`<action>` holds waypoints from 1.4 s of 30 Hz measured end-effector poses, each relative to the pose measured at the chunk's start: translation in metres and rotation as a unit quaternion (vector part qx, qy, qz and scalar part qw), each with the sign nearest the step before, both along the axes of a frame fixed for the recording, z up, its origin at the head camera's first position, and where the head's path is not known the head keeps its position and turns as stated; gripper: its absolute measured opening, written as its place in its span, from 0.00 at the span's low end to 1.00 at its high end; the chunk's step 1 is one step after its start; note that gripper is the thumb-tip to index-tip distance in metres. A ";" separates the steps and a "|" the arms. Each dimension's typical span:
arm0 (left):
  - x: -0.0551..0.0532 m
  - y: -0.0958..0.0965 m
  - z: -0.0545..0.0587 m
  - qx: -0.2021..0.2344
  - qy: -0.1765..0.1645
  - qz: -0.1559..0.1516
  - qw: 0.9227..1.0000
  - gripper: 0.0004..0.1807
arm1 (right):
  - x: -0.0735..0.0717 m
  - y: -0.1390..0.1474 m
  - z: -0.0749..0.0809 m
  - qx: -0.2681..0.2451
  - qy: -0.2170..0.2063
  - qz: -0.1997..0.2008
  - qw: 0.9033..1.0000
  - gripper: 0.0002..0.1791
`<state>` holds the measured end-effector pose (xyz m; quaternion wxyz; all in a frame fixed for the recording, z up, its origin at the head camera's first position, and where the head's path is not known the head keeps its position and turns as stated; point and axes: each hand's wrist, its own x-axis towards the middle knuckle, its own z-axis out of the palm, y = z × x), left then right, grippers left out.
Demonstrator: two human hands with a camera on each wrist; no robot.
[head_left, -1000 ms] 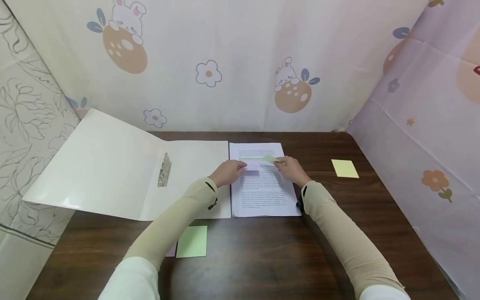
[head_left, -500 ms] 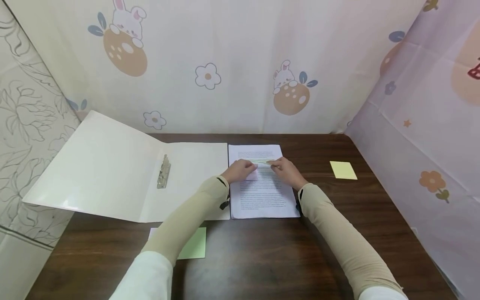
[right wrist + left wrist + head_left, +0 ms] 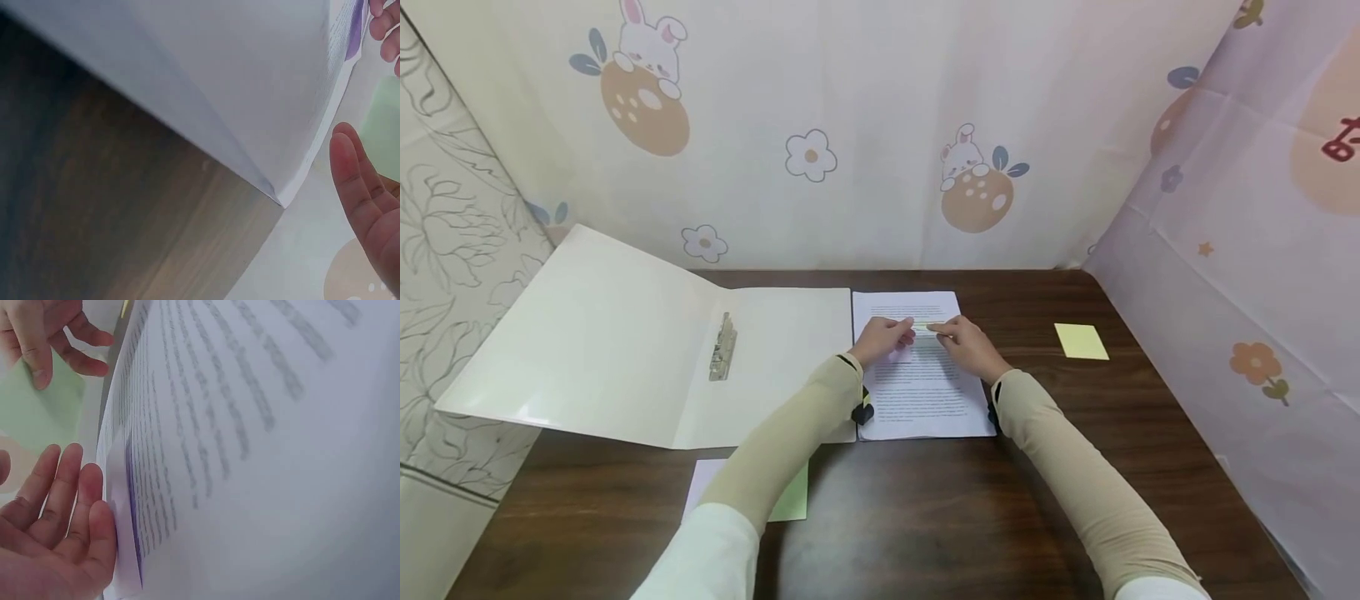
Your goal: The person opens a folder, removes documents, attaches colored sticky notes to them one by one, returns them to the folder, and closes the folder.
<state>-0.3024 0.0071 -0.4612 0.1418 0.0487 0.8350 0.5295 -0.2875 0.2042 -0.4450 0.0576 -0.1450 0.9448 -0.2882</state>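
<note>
Over the upper part of a stack of printed pages [image 3: 925, 392], my right hand [image 3: 970, 346] pinches a green sticky note [image 3: 47, 409] between thumb and fingers. My left hand [image 3: 882, 337] is just left of it, fingertips right at the note's lower corner in the left wrist view. Its fingers there are extended and slightly bent, the thumb apart from them. A lavender sticky note [image 3: 123, 537] stands partly up from the page beside the left little finger. The right wrist view shows the green note partly hidden by the right hand [image 3: 375, 206].
A white binder [image 3: 790, 333] lies spread to the left, its cover raised, with a metal clip [image 3: 723, 346] inside. A yellow sticky note [image 3: 1081, 342] lies on the dark wooden table [image 3: 925, 525] at right. Lavender [image 3: 702, 479] and green sticky notes [image 3: 792, 500] lie at front left, partly under the left sleeve.
My left hand has moved right, across the lavender note toward the green one. The right hand has come slightly left and stays on the green note.
</note>
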 end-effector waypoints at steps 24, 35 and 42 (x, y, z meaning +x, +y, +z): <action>0.002 0.007 0.001 -0.027 -0.013 0.030 0.999 0.13 | -0.003 0.010 0.006 -0.079 -0.085 -0.077 0.990 0.21; -0.005 0.015 -0.014 -0.177 0.049 0.001 0.983 0.10 | -0.014 0.014 0.001 -0.034 -0.104 -0.059 0.992 0.18; -0.005 0.021 -0.011 -0.246 0.084 -0.046 0.964 0.10 | -0.019 0.017 0.000 -0.027 -0.111 -0.068 0.991 0.18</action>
